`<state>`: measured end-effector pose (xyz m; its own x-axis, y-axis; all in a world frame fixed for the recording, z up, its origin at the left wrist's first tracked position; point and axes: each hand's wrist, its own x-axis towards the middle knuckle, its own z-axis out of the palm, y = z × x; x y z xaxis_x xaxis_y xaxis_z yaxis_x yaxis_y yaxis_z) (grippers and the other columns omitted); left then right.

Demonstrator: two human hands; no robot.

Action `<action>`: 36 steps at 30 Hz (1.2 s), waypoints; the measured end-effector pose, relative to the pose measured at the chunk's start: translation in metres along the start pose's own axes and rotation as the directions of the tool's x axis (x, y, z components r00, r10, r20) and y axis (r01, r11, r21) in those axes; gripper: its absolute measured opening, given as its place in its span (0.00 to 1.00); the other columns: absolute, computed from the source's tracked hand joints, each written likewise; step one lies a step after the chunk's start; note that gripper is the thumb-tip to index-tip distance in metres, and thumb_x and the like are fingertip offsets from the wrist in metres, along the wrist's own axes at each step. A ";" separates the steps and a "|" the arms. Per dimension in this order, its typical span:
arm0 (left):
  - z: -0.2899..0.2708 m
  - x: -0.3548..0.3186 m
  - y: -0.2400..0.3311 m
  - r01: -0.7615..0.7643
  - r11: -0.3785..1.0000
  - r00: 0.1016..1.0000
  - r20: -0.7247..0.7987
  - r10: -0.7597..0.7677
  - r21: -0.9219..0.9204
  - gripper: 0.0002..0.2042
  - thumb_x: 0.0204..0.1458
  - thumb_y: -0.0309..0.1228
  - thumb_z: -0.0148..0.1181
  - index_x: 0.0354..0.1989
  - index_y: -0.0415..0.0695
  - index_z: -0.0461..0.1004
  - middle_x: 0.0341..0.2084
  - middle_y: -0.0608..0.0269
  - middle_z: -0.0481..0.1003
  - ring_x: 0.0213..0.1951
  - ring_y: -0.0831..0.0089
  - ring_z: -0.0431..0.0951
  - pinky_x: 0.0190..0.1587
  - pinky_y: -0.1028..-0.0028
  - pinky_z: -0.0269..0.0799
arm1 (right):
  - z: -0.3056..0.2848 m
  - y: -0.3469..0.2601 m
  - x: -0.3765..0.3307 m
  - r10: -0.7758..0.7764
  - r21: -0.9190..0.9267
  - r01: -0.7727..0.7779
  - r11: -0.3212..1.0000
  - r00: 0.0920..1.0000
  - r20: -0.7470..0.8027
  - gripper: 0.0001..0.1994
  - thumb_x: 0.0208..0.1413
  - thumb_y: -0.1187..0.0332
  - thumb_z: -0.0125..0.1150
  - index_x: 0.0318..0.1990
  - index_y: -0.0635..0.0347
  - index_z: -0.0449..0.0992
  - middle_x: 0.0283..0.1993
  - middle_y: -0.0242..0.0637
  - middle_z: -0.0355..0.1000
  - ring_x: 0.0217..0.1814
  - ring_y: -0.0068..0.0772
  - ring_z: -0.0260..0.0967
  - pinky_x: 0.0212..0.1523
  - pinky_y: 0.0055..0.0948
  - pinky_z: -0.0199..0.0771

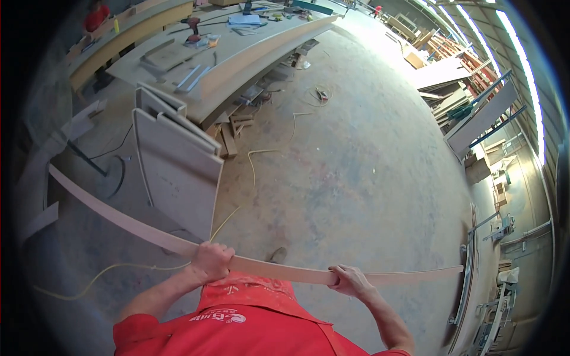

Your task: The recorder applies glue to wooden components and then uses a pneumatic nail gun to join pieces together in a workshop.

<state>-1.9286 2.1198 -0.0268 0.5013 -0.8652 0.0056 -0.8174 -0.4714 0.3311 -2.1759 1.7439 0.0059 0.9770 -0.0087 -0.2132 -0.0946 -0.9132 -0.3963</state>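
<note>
Long workbench: red cordless drill around mid-bench, paper sheets farther up it, two narrow strips toward its near end. Grey floor: pale panels stand at the bench's near end; yellow cord and coiled cable lie right of it.

White print on red clothing

Strip partly hidden by hands
</note>
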 end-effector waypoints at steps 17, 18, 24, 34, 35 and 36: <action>-0.049 0.335 -0.017 0.274 0.961 0.951 -0.163 -0.263 0.048 0.07 0.39 0.32 0.63 0.29 0.50 0.77 0.23 0.61 0.76 0.29 0.60 0.79 0.35 0.60 0.73 | -0.177 0.380 0.317 0.005 -0.105 0.002 0.994 0.998 0.068 0.10 0.48 0.71 0.63 0.40 0.59 0.78 0.42 0.48 0.75 0.48 0.54 0.73 0.50 0.45 0.76; -0.052 0.357 -0.027 0.282 0.958 0.942 -0.205 -0.265 0.058 0.08 0.38 0.32 0.62 0.30 0.49 0.78 0.21 0.61 0.75 0.28 0.60 0.79 0.33 0.60 0.72 | -0.188 0.393 0.344 -0.005 -0.115 0.009 0.993 0.999 0.038 0.10 0.48 0.72 0.63 0.40 0.58 0.78 0.42 0.48 0.75 0.47 0.54 0.74 0.49 0.46 0.76; -0.062 0.481 -0.087 0.312 0.949 0.922 -0.250 -0.295 0.033 0.12 0.37 0.29 0.62 0.33 0.48 0.79 0.24 0.59 0.76 0.30 0.60 0.79 0.34 0.62 0.72 | -0.257 0.459 0.487 -0.067 -0.132 0.063 0.989 0.997 -0.024 0.09 0.46 0.74 0.63 0.38 0.58 0.78 0.39 0.48 0.74 0.45 0.55 0.74 0.45 0.49 0.75; -0.133 0.684 -0.190 0.381 0.924 0.844 -0.398 -0.359 -0.024 0.16 0.38 0.23 0.60 0.40 0.44 0.79 0.25 0.57 0.75 0.31 0.56 0.77 0.37 0.60 0.73 | -0.419 0.515 0.737 -0.215 -0.323 0.161 0.932 0.967 -0.139 0.10 0.47 0.73 0.64 0.39 0.59 0.77 0.38 0.46 0.75 0.47 0.51 0.73 0.50 0.46 0.72; -0.139 0.701 -0.201 0.394 0.919 0.841 -0.393 -0.371 -0.024 0.16 0.38 0.23 0.60 0.40 0.44 0.79 0.25 0.57 0.75 0.31 0.56 0.77 0.37 0.60 0.73 | -0.436 0.518 0.766 -0.249 -0.332 0.183 0.925 0.954 -0.168 0.11 0.47 0.73 0.65 0.40 0.59 0.78 0.40 0.45 0.75 0.49 0.50 0.73 0.52 0.45 0.72; -0.144 0.717 -0.213 0.420 0.907 0.827 -0.397 -0.398 -0.036 0.17 0.37 0.22 0.60 0.41 0.44 0.79 0.26 0.56 0.76 0.32 0.55 0.77 0.37 0.59 0.73 | -0.450 0.521 0.794 -0.284 -0.342 0.206 0.917 0.938 -0.198 0.13 0.46 0.73 0.65 0.42 0.59 0.78 0.43 0.44 0.76 0.50 0.49 0.72 0.53 0.44 0.71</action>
<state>-1.3539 1.6243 0.0421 0.8528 -0.4597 0.2477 -0.5207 -0.7844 0.3369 -1.3637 1.0780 0.0319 0.9813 0.1707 0.0891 0.1795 -0.9784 -0.1022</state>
